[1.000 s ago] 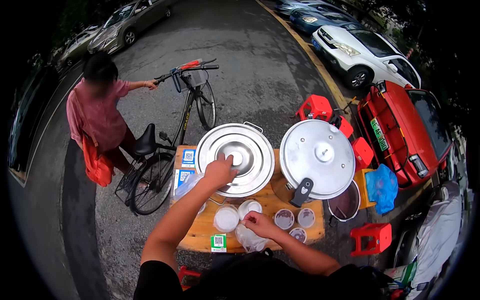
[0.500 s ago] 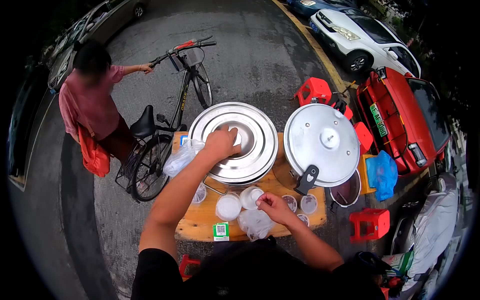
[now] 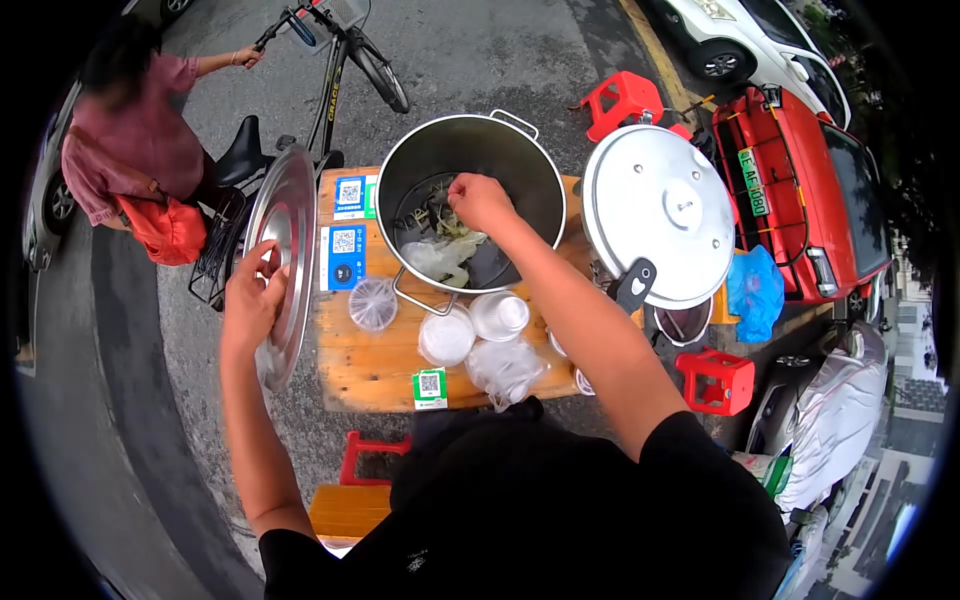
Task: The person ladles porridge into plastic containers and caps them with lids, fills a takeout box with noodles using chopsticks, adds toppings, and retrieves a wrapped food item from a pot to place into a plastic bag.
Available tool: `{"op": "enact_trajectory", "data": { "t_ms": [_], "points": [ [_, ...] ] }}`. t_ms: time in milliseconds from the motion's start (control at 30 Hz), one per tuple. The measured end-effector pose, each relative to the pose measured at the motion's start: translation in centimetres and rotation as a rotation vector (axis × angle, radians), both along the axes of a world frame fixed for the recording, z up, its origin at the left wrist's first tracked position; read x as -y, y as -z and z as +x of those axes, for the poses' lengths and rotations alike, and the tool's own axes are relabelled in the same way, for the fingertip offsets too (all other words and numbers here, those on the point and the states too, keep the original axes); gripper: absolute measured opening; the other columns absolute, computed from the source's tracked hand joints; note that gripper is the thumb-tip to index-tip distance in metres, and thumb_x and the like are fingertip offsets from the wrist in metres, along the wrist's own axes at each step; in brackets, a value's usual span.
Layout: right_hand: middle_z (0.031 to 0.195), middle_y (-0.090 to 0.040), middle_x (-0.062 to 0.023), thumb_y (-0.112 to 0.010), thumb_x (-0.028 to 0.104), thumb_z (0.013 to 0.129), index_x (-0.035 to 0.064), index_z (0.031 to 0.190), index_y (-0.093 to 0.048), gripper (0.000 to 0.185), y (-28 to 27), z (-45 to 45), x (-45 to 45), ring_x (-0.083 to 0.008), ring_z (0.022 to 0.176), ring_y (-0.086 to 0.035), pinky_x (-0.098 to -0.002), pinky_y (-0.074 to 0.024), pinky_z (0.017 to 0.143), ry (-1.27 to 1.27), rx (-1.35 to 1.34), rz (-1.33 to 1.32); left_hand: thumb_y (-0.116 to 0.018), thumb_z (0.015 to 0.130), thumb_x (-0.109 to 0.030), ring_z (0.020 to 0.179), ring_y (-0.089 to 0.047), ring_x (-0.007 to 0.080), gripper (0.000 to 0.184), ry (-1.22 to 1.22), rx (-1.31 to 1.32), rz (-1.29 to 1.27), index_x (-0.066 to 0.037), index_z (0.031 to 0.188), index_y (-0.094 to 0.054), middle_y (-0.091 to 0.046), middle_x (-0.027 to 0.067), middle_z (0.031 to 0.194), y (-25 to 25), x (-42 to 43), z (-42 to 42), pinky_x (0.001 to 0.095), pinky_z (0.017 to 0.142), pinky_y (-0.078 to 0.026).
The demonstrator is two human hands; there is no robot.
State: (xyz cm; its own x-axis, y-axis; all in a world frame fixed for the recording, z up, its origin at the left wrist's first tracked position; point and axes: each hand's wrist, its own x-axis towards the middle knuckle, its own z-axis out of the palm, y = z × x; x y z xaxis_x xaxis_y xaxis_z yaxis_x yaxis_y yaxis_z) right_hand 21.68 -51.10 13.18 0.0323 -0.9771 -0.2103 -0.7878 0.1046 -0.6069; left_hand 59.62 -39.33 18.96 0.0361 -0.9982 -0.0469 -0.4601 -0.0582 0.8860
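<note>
My left hand (image 3: 256, 296) grips the metal pot lid (image 3: 291, 225), tilted almost on edge left of the wooden table. Inside the tall steel pot (image 3: 553, 180) are dark and pale-green leafy-looking pieces and a clear plastic bag (image 3: 437, 258). Over the pot's opening is my right hand (image 3: 483, 204), fingers curled together above the contents; whatever they hold, if anything, is hidden. Just in front of the pot stand stacks of white plastic tubs (image 3: 447, 338) and a crumpled clear bag (image 3: 505, 370).
A pressure cooker with a silver lid (image 3: 660, 215) and black handle stands to the right. QR-code cards (image 3: 344, 256) lie on the wooden table (image 3: 370, 365). A person (image 3: 140, 130) holds a bicycle (image 3: 335, 85) at the left. Red stools (image 3: 716, 382) and parked vehicles surround the spot.
My left hand has lifted the lid off the pot and swung it left, exposing the contents. My right hand has moved from the tubs up into the pot's opening. The view has shifted.
</note>
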Motion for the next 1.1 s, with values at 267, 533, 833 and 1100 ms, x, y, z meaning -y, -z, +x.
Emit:
{"op": "enact_trajectory", "data": {
  "t_ms": [267,533,833,1100],
  "points": [
    [0.132,-0.067,-0.0150,-0.074,0.040,0.085,0.0080,0.132,-0.064,0.058,9.2,3.6,5.6,-0.0349,0.130,-0.058,-0.0493,-0.0474,0.105,-0.422,-0.599,0.223,-0.071,0.093,-0.006,0.090,-0.052,0.0099,0.044,-0.300,-0.062,0.187,0.001,0.135,-0.058,-0.057,0.0028,0.099,3.9,-13.1,5.1,0.0236,0.077,-0.046],
    [0.133,-0.067,-0.0130,-0.081,0.035,0.075,0.0092,0.130,-0.069,0.062,10.1,5.0,4.5,-0.0287,0.125,-0.063,-0.0487,-0.0450,0.107,-0.467,-0.878,0.316,-0.072,0.094,-0.007,0.083,-0.054,0.0084,0.043,-0.408,-0.025,0.255,0.001,0.134,-0.059,-0.057,0.0020,0.095,5.5,-16.9,6.7,0.0228,0.071,-0.047],
    [0.160,-0.038,-0.0190,-0.084,0.025,0.077,0.0109,0.151,-0.045,0.085,11.1,0.4,8.7,-0.0488,0.140,-0.043,-0.0659,-0.0430,0.105,-0.198,-0.234,0.819,-0.074,0.091,-0.007,0.083,-0.054,0.0088,0.044,-0.351,-0.049,0.206,0.000,0.132,-0.061,-0.060,0.0026,0.099,5.2,-14.4,5.1,0.0234,0.071,-0.047],
    [0.161,-0.031,-0.0238,-0.087,0.021,0.079,0.0158,0.163,-0.014,0.111,0.7,-1.4,7.3,-0.0523,0.143,-0.035,-0.0718,-0.0364,0.107,0.287,0.712,0.714,-0.075,0.090,-0.006,0.089,-0.056,0.0116,0.045,-0.288,-0.024,0.134,0.000,0.132,-0.062,-0.062,0.0044,0.102,4.4,-12.3,3.9,0.0256,0.078,-0.049]
  ]
}}
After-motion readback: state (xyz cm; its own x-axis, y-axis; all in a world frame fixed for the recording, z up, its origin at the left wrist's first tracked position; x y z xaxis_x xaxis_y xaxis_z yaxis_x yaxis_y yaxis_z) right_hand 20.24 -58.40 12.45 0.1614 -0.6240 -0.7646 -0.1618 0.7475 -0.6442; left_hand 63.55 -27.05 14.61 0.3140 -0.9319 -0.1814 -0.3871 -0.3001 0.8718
